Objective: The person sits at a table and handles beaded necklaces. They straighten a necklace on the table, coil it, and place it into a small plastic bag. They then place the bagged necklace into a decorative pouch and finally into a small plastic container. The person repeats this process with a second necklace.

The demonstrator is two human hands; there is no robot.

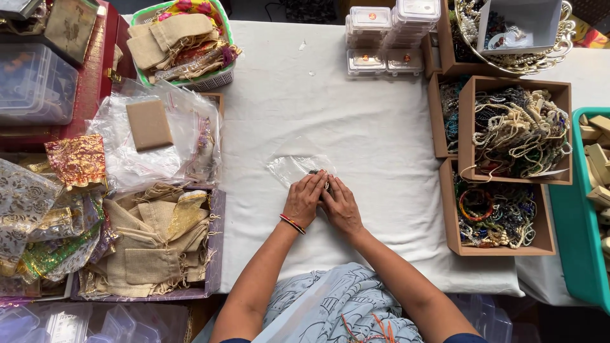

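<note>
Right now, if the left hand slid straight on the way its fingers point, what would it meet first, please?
Most likely the clear plastic bag, which the left hand already touches at its fingertips. Beyond it the white cloth looks bare up to the small clear boxes.

A clear plastic pouch (293,168) is lying flat on the white cloth, its near edge tucking under both hands' fingertips. Small clear lidded boxes (386,35) are stacking up at the far edge, each showing what is perhaps an orange dot. Loose transparent bags (162,136) are piling at the left, one holding a tan card (149,124). Burlap pouches (152,244) are heaping below them.
</note>
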